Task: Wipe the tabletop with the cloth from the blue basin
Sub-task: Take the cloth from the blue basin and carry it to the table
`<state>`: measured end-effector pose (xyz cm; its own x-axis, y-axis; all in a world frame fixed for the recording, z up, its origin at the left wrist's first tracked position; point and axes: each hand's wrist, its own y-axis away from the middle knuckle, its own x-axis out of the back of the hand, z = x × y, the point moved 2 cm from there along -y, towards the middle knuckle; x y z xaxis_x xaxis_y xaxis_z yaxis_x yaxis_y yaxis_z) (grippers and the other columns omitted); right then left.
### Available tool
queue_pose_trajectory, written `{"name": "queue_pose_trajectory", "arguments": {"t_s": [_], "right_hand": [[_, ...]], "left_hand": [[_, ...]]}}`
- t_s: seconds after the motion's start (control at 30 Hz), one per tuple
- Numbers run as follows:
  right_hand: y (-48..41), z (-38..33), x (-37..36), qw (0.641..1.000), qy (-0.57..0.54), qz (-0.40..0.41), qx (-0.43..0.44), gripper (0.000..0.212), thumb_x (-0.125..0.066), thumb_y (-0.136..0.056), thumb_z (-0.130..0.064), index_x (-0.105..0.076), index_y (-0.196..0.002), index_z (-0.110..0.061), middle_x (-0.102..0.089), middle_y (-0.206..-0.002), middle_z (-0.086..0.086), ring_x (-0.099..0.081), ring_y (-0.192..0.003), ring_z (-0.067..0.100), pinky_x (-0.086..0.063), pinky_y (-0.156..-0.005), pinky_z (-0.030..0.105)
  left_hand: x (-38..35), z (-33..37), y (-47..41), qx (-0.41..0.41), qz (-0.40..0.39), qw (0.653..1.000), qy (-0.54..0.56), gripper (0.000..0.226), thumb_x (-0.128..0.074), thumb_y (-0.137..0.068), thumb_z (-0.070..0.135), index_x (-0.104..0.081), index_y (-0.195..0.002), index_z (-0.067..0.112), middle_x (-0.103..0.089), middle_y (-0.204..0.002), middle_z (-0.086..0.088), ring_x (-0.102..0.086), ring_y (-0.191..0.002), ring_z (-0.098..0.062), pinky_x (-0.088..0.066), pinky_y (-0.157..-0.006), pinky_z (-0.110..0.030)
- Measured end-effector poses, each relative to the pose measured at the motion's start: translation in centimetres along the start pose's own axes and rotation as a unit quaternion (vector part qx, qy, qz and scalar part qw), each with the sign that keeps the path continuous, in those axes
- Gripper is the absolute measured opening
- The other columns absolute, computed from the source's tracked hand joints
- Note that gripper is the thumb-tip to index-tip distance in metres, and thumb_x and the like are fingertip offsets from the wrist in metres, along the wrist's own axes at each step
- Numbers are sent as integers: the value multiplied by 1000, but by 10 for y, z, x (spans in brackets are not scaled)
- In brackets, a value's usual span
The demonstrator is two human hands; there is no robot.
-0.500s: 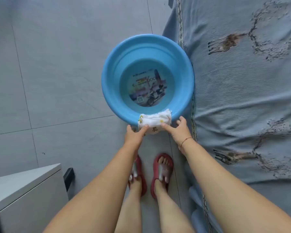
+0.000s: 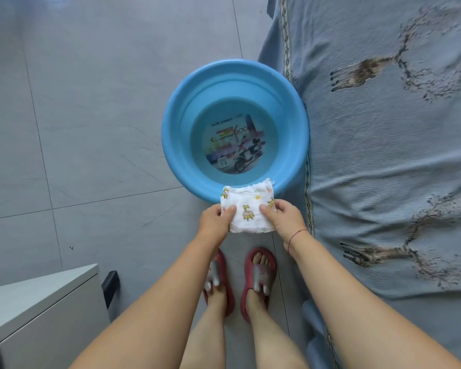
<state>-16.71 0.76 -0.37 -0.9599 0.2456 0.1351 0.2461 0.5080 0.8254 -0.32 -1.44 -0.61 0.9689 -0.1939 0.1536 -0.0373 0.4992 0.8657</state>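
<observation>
Between the left hand point(image 2: 214, 219) and the right hand point(image 2: 286, 219), both pinching it, a soft, crinkled white gauze cloth point(image 2: 250, 213) with yellow prints is held over the near rim of a round, glossy blue plastic basin point(image 2: 171, 134). Pick-up is judged in hand; next, it must be carried to the tabletop.

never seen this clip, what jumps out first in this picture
The blue basin on the grey tiled floor dominates the centre, with a printed scooter picture on its bottom. Just below it, the left hand and right hand pinch a white cloth with yellow cartoon prints at the basin's near rim. A blue patterned bedspread fills the right side.
</observation>
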Motion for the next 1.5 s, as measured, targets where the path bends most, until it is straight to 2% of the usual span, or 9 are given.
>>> {"name": "queue_pose_trajectory", "arguments": {"t_s": [0.1, 0.23, 0.3, 0.73, 0.9, 1.03, 1.17, 1.3, 1.5], "right_hand": [[15, -19, 3, 999, -19, -19, 32, 20, -64, -86, -3, -62, -106, 0, -68, -91, 9, -63, -75, 13, -53, -63, 16], [41, -56, 9, 996, -16, -20, 80, 12, -66, -84, -3, -66, -90, -14, -68, -86, 0, -62, -76, 8, -52, -71, 18], [59, -78, 12, 994, -21, -25, 102, 16, -66, -84, -3, -65, -86, -18, -69, -84, -3, -63, -75, 5, -52, -68, 17], [239, -249, -16, 959, -24, -104, 263, 20, -60, -86, 4, -60, -105, -4, -67, -100, 14, -64, -90, 21, -53, -85, 36], [313, -290, -42, 940, -41, -166, 296, 21, -58, -87, 5, -61, -105, -4, -71, -93, 7, -67, -82, 13, -55, -72, 24], [366, -306, -66, 925, -31, -223, 306, 20, -60, -87, 2, -60, -104, -9, -70, -93, 4, -67, -80, 13, -54, -68, 23], [418, -309, -91, 903, 13, -286, 320, 27, -60, -87, 2, -57, -112, -7, -68, -102, 10, -66, -86, 17, -55, -71, 27], [471, -297, -111, 873, 76, -340, 342, 25, -55, -87, 10, -56, -108, -2, -63, -100, 17, -59, -90, 27, -49, -85, 44], [543, -240, -139, 819, 155, -435, 341, 23, -55, -87, 7, -55, -109, -2, -64, -92, 14, -62, -78, 19, -55, -67, 29]], "left_hand": [[4, 20, 14, -34, 4, 999, -9, 15, -60, -92, 24, -68, -92, 12, -72, -98, -10, -67, -95, -29, -53, -86, -42], [16, 55, 45, -78, 9, 997, -8, 16, -60, -92, 25, -69, -91, 12, -70, -84, -2, -62, -76, -19, -51, -73, -33], [24, 75, 63, -98, 7, 995, -2, 15, -60, -92, 25, -69, -90, 13, -70, -84, -4, -61, -74, -17, -52, -73, -35], [114, 200, 245, -233, 23, 968, 94, 11, -60, -92, 16, -70, -96, 16, -73, -96, -14, -66, -80, -20, -53, -77, -41], [160, 216, 320, -269, 53, 950, 148, 12, -60, -93, 15, -69, -98, 12, -74, -93, -12, -69, -82, -22, -56, -73, -39], [194, 214, 376, -296, 89, 933, 185, 13, -59, -93, 11, -69, -101, 13, -75, -88, -2, -71, -77, -12, -52, -61, -22], [221, 193, 432, -325, 144, 908, 223, 19, -58, -92, 7, -68, -103, 18, -75, -88, 3, -71, -79, -11, -52, -60, -20], [235, 152, 487, -342, 215, 875, 266, 22, -58, -93, 8, -66, -106, 23, -75, -95, 3, -71, -86, -13, -55, -65, -24], [238, 62, 570, -343, 336, 819, 313, 27, -56, -93, 6, -65, -102, 30, -74, -94, 7, -69, -84, -9, -58, -72, -29]]}}
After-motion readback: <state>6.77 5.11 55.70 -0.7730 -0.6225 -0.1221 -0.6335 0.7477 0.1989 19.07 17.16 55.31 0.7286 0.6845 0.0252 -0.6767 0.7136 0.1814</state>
